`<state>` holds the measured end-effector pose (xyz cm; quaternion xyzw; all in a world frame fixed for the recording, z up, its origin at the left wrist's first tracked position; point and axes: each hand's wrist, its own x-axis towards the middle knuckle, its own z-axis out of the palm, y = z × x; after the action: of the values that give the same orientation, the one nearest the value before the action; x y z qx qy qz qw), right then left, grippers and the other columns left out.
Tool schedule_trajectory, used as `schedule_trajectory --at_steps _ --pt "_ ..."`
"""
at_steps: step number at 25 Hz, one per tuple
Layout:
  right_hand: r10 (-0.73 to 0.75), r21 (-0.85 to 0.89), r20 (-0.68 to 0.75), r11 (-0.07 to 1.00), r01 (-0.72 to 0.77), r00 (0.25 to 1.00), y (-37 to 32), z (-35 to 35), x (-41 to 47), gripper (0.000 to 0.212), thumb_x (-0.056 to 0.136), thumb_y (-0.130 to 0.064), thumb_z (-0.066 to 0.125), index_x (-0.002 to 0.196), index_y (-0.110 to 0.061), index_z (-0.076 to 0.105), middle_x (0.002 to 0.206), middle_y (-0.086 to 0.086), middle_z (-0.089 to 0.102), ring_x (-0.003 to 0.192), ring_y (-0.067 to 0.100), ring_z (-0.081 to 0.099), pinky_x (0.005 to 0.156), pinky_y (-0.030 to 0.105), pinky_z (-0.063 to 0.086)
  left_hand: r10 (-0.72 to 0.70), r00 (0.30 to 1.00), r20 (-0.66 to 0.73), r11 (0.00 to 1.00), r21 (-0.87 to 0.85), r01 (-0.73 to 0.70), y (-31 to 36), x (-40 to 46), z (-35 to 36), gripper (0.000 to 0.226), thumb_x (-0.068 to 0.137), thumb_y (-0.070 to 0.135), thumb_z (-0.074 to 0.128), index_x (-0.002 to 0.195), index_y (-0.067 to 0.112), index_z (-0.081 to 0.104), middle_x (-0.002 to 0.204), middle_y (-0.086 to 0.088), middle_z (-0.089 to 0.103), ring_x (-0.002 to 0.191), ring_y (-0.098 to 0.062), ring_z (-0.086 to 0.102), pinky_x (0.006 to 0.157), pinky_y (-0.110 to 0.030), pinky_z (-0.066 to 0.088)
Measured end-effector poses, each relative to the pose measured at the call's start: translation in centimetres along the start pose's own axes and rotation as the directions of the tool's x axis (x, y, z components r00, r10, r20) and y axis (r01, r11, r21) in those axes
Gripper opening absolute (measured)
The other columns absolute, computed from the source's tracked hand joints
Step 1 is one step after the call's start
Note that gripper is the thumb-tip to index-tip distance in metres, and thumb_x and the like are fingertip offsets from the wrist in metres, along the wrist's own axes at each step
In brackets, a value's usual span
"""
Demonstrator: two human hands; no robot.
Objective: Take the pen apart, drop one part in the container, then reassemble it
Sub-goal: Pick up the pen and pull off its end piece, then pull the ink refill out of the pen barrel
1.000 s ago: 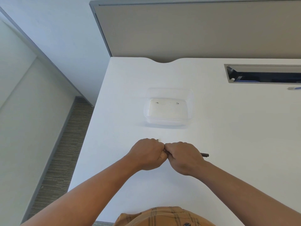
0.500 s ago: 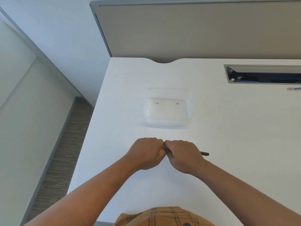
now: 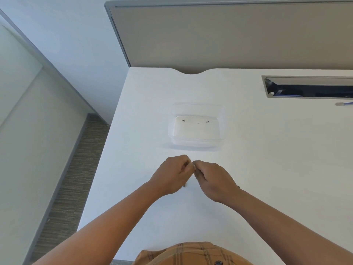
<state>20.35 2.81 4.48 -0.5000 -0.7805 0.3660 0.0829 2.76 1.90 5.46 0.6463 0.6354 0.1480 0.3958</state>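
My left hand (image 3: 172, 175) and my right hand (image 3: 214, 180) meet fingertip to fingertip over the white desk (image 3: 267, 169), a little in front of the container. Both are closed on the pen (image 3: 184, 185), which is almost wholly hidden in my fists. A short dark end pokes out under the left hand, and a small pale bit shows between the fingertips. I cannot tell whether the pen is in one piece. The clear plastic container (image 3: 198, 143) stands just beyond my hands, with only two tiny dark specks on its floor.
A cable slot (image 3: 305, 87) is cut into the desk at the back right, with a blue pen (image 3: 343, 103) lying in front of it. A grey partition panel (image 3: 229, 35) closes the back. The desk's left edge drops to carpeted floor (image 3: 72, 178).
The dark pen end that stuck out to the right of my right hand is now hidden. A dark end now shows under my left hand. Both hands have turned slightly and stayed together.
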Motion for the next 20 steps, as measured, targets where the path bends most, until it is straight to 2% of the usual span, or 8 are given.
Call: schedule_trajectory --at_steps 3,5,8,10,13,15,17,20 --pt "0.031 0.183 0.019 0.982 -0.034 0.999 0.3 0.1 -0.1 0.029 0.107 -0.025 0.036 0.13 -0.021 0.052 0.082 -0.007 0.063 0.068 0.012 0.055 0.069 0.037 0.048 -0.13 0.991 0.011 0.889 -0.441 0.122 0.4 0.1 0.4 0.018 0.097 0.031 0.061 0.093 0.014 0.066 0.074 -0.003 0.067 0.063 -0.009 0.057 0.058 -0.024 0.048" --pt "0.068 0.252 0.031 0.965 -0.073 0.997 0.3 0.3 -0.2 0.047 0.109 -0.024 0.036 0.155 -0.024 0.033 0.096 -0.01 0.066 0.083 0.006 0.062 0.075 0.025 0.049 -0.152 0.987 0.055 0.778 -0.609 0.154 0.5 0.0 0.9 0.017 0.096 0.026 0.066 0.098 0.009 0.067 0.076 -0.004 0.069 0.067 -0.012 0.06 0.061 -0.023 0.048" --pt "0.104 0.315 0.028 0.943 -0.107 0.994 0.1 0.5 -0.2 0.057 0.109 -0.022 0.037 0.161 -0.027 0.016 0.099 -0.016 0.065 0.085 -0.001 0.063 0.073 0.012 0.045 -0.193 0.978 0.085 0.647 -0.738 0.192 0.6 0.1 1.3 0.023 0.095 0.025 0.069 0.103 0.004 0.069 0.077 -0.002 0.068 0.072 -0.014 0.059 0.063 -0.024 0.045" --pt "0.114 0.376 0.014 0.92 -0.111 0.993 0.0 0.3 -0.2 0.057 0.109 -0.024 0.039 0.161 -0.031 0.016 0.105 -0.008 0.068 0.09 0.008 0.068 0.076 0.02 0.052 -0.211 0.975 0.065 0.615 -0.766 0.184 0.8 0.1 1.3 0.023 0.093 0.026 0.07 0.101 0.004 0.071 0.082 -0.005 0.07 0.075 -0.015 0.06 0.066 -0.027 0.044" --pt "0.128 0.387 -0.045 0.916 -0.101 0.991 -0.1 -0.1 -0.1 0.043 0.106 -0.03 0.045 0.149 -0.031 0.04 0.099 0.0 0.071 0.086 0.018 0.068 0.077 0.038 0.055 -0.232 0.972 -0.041 0.637 -0.761 0.12 1.5 0.5 0.6 0.018 0.093 0.028 0.071 0.093 0.011 0.073 0.083 -0.003 0.069 0.077 -0.014 0.06 0.069 -0.03 0.046" --pt "0.091 0.252 -0.125 0.966 -0.057 0.988 0.2 -0.3 0.0 0.02 0.103 -0.032 0.047 0.116 -0.024 0.061 0.086 -0.001 0.068 0.077 0.02 0.061 0.073 0.043 0.054 -0.232 0.964 -0.131 0.681 -0.73 0.065 1.9 0.9 -0.1 0.014 0.092 0.029 0.071 0.09 0.015 0.073 0.08 0.001 0.066 0.076 -0.011 0.058 0.07 -0.028 0.049" --pt "0.059 0.183 -0.158 0.983 -0.029 0.986 0.6 -0.2 0.1 0.023 0.102 -0.037 0.048 0.089 -0.022 0.06 0.077 -0.003 0.063 0.072 0.019 0.056 0.068 0.045 0.052 -0.207 0.964 -0.169 0.696 -0.717 0.023 2.2 1.0 -0.5 0.012 0.091 0.028 0.073 0.091 0.016 0.074 0.081 0.002 0.067 0.076 -0.009 0.058 0.072 -0.026 0.049" --pt "0.1 0.317 -0.121 0.947 -0.057 0.988 0.4 -0.1 0.0 0.035 0.1 -0.048 0.047 0.086 -0.021 0.063 0.072 -0.001 0.065 0.064 0.021 0.058 0.065 0.043 0.052 -0.134 0.984 -0.119 0.704 -0.71 0.01 2.4 0.6 0.3 0.012 0.091 0.026 0.073 0.099 0.018 0.076 0.09 0.003 0.076 0.086 -0.01 0.068 0.081 -0.023 0.054"
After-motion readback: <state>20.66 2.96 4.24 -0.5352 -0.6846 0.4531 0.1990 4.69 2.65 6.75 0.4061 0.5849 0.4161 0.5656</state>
